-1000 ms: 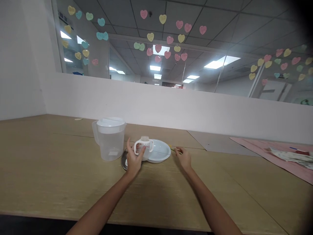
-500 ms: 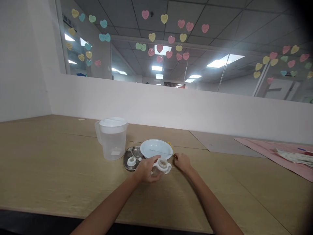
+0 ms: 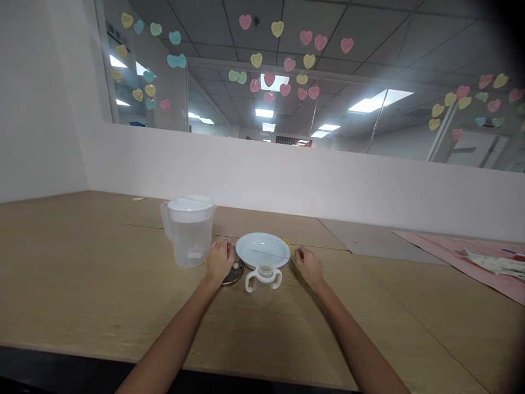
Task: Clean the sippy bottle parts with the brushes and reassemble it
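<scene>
Bottle clear, upright, open-topped, 2 white handles.

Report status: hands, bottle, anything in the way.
Left hand at metal tray, partly hiding it; right hand beside plate. Bottle upright, untouched. Jug close to left hand.

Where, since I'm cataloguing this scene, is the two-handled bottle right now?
In the head view, the two-handled bottle stands on the table below centre, in front of the pale dish and right of the metal tray.
</scene>
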The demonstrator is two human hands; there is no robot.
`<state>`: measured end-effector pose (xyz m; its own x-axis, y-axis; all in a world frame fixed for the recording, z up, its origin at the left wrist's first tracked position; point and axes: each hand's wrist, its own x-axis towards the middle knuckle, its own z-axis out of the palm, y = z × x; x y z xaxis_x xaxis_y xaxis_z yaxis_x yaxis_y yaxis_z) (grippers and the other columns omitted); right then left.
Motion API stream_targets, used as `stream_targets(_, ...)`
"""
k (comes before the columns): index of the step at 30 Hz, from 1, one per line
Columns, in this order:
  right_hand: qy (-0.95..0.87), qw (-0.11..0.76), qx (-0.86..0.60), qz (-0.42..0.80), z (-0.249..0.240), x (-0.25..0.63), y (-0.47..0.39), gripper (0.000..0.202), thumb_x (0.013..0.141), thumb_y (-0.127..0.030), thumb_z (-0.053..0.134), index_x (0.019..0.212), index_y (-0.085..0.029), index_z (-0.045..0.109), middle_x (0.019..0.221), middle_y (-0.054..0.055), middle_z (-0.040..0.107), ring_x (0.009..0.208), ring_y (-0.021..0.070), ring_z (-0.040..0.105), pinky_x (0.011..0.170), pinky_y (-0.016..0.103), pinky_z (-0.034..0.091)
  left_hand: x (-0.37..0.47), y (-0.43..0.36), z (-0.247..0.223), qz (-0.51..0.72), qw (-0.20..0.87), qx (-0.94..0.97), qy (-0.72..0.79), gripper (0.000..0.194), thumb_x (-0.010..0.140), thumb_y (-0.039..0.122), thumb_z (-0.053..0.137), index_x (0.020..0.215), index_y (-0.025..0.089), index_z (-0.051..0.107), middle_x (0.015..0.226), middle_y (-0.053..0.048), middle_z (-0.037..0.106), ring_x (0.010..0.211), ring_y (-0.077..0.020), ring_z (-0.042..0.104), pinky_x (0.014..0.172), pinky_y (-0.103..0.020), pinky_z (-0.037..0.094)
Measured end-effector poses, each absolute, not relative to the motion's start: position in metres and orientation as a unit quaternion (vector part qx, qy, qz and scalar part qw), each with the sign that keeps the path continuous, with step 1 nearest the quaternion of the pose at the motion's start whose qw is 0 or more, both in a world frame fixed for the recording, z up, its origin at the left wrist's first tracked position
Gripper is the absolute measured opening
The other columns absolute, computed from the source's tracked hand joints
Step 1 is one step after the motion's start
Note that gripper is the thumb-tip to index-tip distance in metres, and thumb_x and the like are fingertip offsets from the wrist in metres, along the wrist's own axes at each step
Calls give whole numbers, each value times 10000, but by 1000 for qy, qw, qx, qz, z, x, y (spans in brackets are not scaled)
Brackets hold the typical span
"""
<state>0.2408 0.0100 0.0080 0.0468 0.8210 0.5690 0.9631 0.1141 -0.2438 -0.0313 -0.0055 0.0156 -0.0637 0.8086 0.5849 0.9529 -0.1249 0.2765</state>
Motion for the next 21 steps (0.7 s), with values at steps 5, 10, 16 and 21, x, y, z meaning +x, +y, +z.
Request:
stream_targets(5,-736,306,-595,-106,12,229,1,391,866,-389,276,865,-193,615,659,49,636,600,150,559,550,233,284,-40,8,4,-236,99,-653,-713,330,807,248,328,942,92,585,895,-164,630,856,-247,572,741,-348,394)
stream_targets(10,-776,293,-555,-56,9,221,-1,315,837,-354,349,833,-209,629,614,27,616,557,137,531,541,224,291,-41,7,1,-199,86,-667,-713,347,792,334,366,868,136,641,944,-152,636,950,-280,541,810,-394,364)
stream_targets(16,-738,441,-507,67,3,224,10,230,743,-328,470,719,-177,642,512,-21,515,496,107,452,524,208,332,-38,5,9,-196,67,-663,-719,415,802,377,350,761,121,674,876,-161,656,937,-277,559,815,-382,360)
stream_targets(21,-643,574,-461,213,1,226,18,216,634,-335,588,741,-157,649,507,-33,520,456,87,427,455,196,337,-36,-1,22,-224,50,-629,-743,405,799,379,361,788,136,684,792,-155,672,819,-265,608,777,-377,369)
